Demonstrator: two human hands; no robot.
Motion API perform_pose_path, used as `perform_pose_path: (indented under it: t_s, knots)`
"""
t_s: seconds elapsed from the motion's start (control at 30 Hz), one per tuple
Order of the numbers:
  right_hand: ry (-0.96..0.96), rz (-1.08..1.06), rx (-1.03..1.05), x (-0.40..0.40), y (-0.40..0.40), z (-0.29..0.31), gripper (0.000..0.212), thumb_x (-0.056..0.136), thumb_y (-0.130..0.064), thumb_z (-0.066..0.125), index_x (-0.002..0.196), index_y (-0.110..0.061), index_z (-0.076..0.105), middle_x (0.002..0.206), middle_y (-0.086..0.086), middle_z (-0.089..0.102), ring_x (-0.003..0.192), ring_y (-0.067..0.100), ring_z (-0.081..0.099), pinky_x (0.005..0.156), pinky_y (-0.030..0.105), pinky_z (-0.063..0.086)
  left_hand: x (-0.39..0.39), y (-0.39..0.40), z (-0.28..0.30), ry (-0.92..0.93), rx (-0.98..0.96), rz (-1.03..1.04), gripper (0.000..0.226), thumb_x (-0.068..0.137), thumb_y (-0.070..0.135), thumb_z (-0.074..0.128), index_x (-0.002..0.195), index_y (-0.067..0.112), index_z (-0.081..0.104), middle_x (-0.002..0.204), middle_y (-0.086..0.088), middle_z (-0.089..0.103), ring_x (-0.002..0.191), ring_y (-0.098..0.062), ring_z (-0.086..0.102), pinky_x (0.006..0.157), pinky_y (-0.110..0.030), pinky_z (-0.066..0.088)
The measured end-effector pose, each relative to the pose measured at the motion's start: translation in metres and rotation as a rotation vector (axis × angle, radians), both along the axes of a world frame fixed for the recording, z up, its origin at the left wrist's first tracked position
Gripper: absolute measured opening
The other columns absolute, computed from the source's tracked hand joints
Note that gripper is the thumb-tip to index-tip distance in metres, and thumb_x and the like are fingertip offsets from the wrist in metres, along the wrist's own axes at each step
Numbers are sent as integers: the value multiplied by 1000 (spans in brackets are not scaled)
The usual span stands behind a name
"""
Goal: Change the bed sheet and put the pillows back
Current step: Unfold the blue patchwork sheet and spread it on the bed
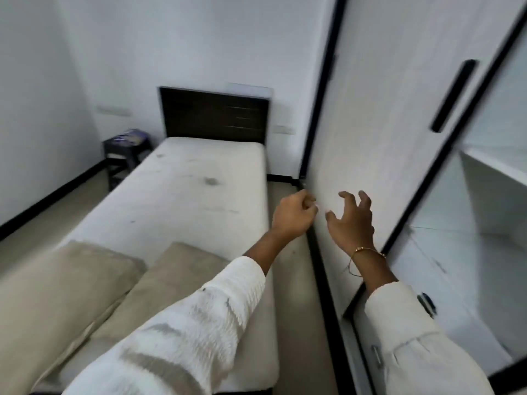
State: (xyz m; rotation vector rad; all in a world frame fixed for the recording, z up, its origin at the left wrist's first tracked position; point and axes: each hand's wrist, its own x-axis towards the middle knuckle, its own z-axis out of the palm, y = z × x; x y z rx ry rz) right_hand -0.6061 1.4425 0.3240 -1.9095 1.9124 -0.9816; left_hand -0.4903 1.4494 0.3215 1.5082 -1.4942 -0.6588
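Wardrobe sliding door [379, 138] partly open at right, shelf inside visible; no fresh sheet seen. Bare stained mattress [182, 201] stripped, two beige pillows [85, 295] lying at its near end. Left hand [293, 215] loosely curled, holding nothing, at the door's edge; right hand [353, 220] spread, empty, near the panel. Risk: fingers pinched if the door slides; pillows in the way when sheeting.

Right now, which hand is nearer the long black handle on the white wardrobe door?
Right. The right hand hovers below the long black handle, against the white wardrobe door; the left hand sits farther left, by the door's edge.
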Motion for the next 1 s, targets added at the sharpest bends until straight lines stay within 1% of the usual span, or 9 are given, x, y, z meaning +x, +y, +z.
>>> perform_pose_path:
  t_s: [0.13, 0.3, 0.4, 0.53, 0.63, 0.73, 0.8, 0.9, 1.0]
  knots:
    - [12, 246, 13, 103, 44, -11, 48, 89, -20, 55, 135, -14, 42, 151, 13, 18, 136, 32, 26, 106, 47, 32, 99, 58, -11, -77, 10, 148, 21, 89, 15, 55, 108, 9, 63, 101, -5, 68, 98, -21, 60, 79, -25, 42]
    - [6, 476, 74, 252, 112, -22, 44, 93, -20, 49, 135, -18, 40, 151, 7, 16, 136, 29, 27, 107, 45, 27, 236, 151, -28, -193, 2, 353, 26, 90, 15, 53, 115, 9, 59, 112, -4, 66, 105, -19, 59, 85, -27, 44]
    - [-18, 596, 96, 354, 167, -31, 44, 93, -21, 48, 136, -20, 39, 151, 5, 16, 135, 28, 28, 105, 44, 27, 332, 216, -36, -290, 14, 459, 32, 91, 15, 52, 123, 11, 55, 121, -4, 61, 111, -20, 56, 90, -29, 43]
    - [-75, 699, 139, 487, 243, -43, 43, 93, -22, 48, 135, -20, 39, 150, 4, 19, 134, 28, 29, 104, 43, 28, 456, 299, -41, -407, 40, 570, 47, 91, 16, 53, 136, 13, 41, 138, -7, 44, 116, -24, 51, 94, -33, 41]
    - [-101, 767, 149, 578, 292, -49, 41, 93, -21, 48, 133, -19, 41, 148, 5, 21, 131, 29, 33, 102, 44, 30, 539, 349, -44, -462, 81, 641, 46, 92, 15, 49, 137, 13, 41, 138, -8, 46, 117, -27, 51, 96, -35, 40]
    - [-106, 812, 152, 645, 319, -52, 41, 92, -18, 48, 133, -19, 42, 147, 6, 23, 130, 29, 33, 102, 45, 31, 600, 378, -46, -468, 102, 656, 41, 93, 11, 46, 133, 11, 46, 135, -9, 49, 117, -29, 51, 97, -37, 40]
    - [-107, 827, 155, 688, 325, -55, 42, 92, -18, 50, 132, -19, 42, 147, 7, 24, 130, 30, 34, 102, 46, 32, 640, 388, -46, -508, 101, 658, 41, 92, 9, 44, 134, 10, 46, 137, -10, 47, 119, -31, 50, 98, -37, 39]
    - [-117, 838, 137, 751, 325, -59, 42, 91, -18, 52, 132, -17, 43, 146, 8, 26, 129, 31, 35, 101, 47, 36, 701, 392, -48, -549, 96, 661, 43, 93, 8, 43, 136, 10, 44, 139, -11, 45, 122, -30, 48, 100, -38, 40]
    - [-116, 830, 98, 822, 314, -65, 45, 89, -15, 51, 133, -16, 43, 145, 10, 28, 130, 32, 34, 98, 48, 37, 770, 380, -54, -560, 90, 662, 46, 93, 10, 43, 138, 9, 40, 141, -12, 42, 123, -32, 46, 101, -43, 39]
